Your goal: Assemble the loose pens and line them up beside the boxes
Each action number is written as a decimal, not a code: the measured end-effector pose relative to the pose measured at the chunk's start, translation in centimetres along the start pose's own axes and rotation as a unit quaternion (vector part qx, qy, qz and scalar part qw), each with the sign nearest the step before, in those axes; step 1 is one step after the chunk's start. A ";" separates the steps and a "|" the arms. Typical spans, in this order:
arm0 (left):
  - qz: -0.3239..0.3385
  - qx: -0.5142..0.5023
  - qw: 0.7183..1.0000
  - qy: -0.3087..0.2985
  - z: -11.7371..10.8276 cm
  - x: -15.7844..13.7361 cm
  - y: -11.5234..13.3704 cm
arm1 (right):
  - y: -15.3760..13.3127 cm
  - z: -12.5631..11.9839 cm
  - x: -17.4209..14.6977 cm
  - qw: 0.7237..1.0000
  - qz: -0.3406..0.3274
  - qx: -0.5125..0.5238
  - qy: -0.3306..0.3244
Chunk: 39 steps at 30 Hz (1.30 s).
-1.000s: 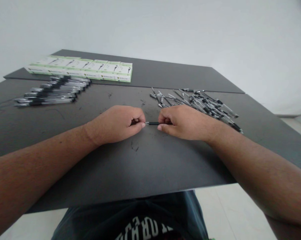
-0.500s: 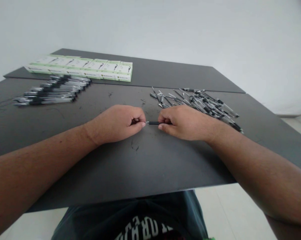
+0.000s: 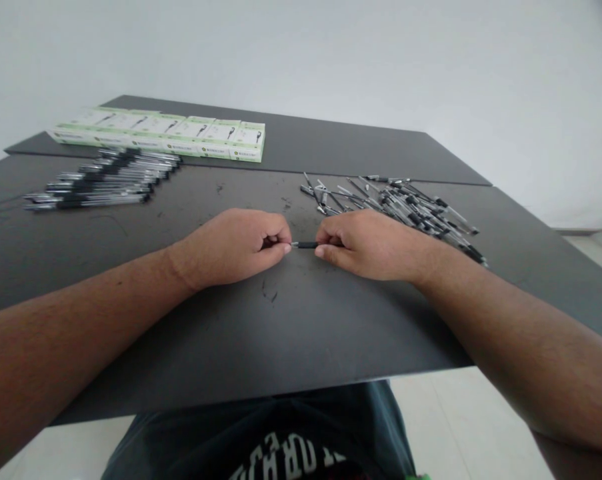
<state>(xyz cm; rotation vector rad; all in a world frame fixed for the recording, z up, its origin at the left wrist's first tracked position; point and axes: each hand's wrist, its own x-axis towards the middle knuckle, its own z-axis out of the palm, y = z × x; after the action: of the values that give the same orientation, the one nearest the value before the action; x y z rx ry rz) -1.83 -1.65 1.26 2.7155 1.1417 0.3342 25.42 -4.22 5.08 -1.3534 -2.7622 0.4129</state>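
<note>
Between my two hands, low over the table, lies a pen held level, its black grip and pale metal tip showing in the gap. My left hand pinches the tip end between thumb and forefinger. On the other side, my right hand is closed round the black grip end; the rest of the pen is hidden behind it. Just beyond my right hand is a loose pile of pens and pen parts, with thin refills among them.
At the left, pens with black grips lie side by side in a row. Behind them, white and green boxes stand in a line. The dark table bears small dark marks; its near edge is just before my lap.
Almost nothing differs. Both hands keep their pinch on the pen in the same spot, and the view has shifted very slightly.
</note>
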 end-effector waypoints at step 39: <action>-0.013 -0.007 1.000 -0.015 0.0 0.0 0.1 | -0.1 -0.1 0.0 1.000 -0.003 -0.017 -0.004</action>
<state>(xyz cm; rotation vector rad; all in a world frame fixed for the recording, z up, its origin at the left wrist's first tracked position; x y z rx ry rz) -1.75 -1.66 1.30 2.6820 1.1613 0.2942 25.34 -4.26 5.21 -1.3542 -2.7906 0.3748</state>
